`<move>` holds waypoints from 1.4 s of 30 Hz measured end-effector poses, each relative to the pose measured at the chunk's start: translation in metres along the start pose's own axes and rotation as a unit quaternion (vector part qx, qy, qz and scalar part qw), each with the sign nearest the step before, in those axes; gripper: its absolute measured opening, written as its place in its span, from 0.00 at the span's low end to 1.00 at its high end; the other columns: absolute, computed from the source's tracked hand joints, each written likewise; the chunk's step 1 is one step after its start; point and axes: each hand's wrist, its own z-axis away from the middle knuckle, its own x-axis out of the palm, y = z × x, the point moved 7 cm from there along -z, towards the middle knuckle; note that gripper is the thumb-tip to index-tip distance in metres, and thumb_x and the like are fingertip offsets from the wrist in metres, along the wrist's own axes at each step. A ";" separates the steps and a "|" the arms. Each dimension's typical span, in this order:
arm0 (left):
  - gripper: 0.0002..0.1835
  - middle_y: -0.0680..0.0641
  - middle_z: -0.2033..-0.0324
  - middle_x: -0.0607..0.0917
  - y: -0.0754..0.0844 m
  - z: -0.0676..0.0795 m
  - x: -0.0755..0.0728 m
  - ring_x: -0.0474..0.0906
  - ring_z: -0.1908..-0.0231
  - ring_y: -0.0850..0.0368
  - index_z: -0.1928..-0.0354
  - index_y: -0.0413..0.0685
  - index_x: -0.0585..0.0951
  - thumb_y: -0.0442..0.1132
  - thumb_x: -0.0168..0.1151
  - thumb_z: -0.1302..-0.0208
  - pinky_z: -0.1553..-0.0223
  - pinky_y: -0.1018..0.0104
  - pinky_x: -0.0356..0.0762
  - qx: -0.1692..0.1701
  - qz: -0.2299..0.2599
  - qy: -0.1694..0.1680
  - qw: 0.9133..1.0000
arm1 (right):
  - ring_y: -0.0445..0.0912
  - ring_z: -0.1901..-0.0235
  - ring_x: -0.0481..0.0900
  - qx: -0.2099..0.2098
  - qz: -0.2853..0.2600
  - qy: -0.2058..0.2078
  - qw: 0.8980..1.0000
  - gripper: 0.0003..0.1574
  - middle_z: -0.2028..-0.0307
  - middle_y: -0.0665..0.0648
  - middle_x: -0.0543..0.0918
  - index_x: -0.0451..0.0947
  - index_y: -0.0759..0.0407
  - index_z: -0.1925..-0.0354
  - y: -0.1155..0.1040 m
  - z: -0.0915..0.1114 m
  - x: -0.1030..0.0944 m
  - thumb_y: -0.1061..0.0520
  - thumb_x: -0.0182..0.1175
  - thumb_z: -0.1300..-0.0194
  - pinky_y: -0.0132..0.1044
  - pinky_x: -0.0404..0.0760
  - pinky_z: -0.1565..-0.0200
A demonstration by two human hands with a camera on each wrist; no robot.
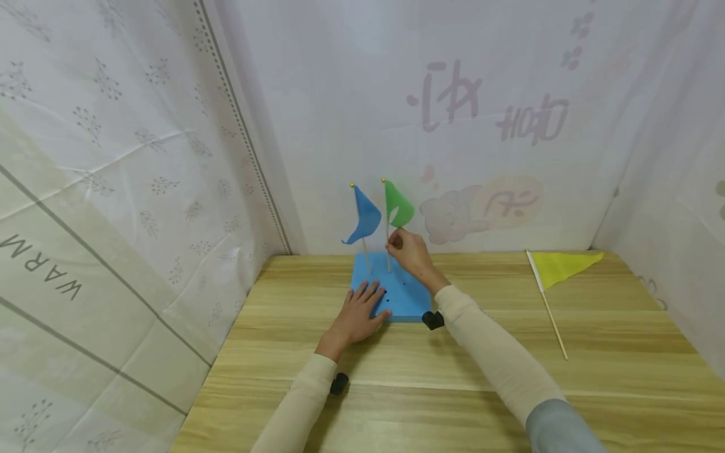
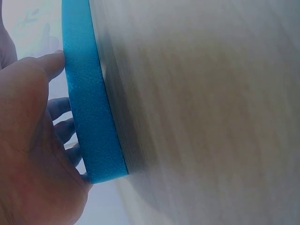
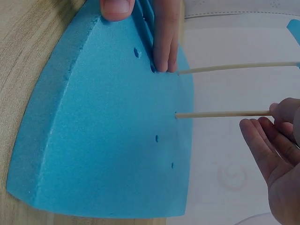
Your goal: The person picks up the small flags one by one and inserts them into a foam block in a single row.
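Note:
A blue foam block [image 1: 412, 304] with small holes in its top lies on the wooden table. My left hand [image 1: 358, 314] rests on the block's left part with fingers spread and straight; its thumb reaches the near edge in the left wrist view. My right hand [image 1: 413, 253] pinches the thin wooden stick [image 3: 225, 114] of a green flag [image 1: 404, 214] between thumb and fingertips. That stick stands upright, its lower end at a hole near the block's far edge. Just left of it, a blue flag [image 1: 369, 217] stands in the block, leaning slightly, its cloth curled.
A yellow flag [image 1: 561, 267] on a stick lies flat on the table [image 1: 481, 415] to the right. Printed curtains [image 1: 351, 94] hang behind the table and along both sides. Further holes [image 3: 156, 138] show in the block's top.

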 end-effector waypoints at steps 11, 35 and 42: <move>0.37 0.43 0.16 0.59 0.002 0.002 -0.002 0.49 0.15 0.38 0.17 0.47 0.63 0.57 0.54 0.17 0.18 0.31 0.47 0.002 0.003 0.002 1.000 | 0.55 0.54 0.90 -0.018 0.019 0.014 1.000 0.06 0.57 0.62 0.90 0.83 0.62 0.54 0.007 0.008 -0.017 0.59 0.65 0.24 0.49 0.89 0.51; 0.37 0.43 0.16 0.58 0.001 0.001 -0.002 0.49 0.15 0.37 0.16 0.48 0.63 0.57 0.53 0.17 0.18 0.31 0.47 0.008 -0.002 0.006 1.000 | 0.50 0.69 0.88 -0.005 0.036 0.052 0.998 0.07 0.65 0.61 0.89 0.83 0.61 0.58 0.061 0.055 -0.110 0.58 0.62 0.24 0.34 0.84 0.68; 0.37 0.42 0.15 0.57 0.003 0.002 -0.003 0.48 0.15 0.37 0.16 0.47 0.62 0.58 0.53 0.17 0.18 0.31 0.46 0.006 0.005 0.000 1.000 | 0.46 0.71 0.86 0.019 0.060 0.044 0.997 0.08 0.67 0.61 0.89 0.82 0.62 0.57 0.088 0.077 -0.137 0.57 0.62 0.23 0.34 0.82 0.70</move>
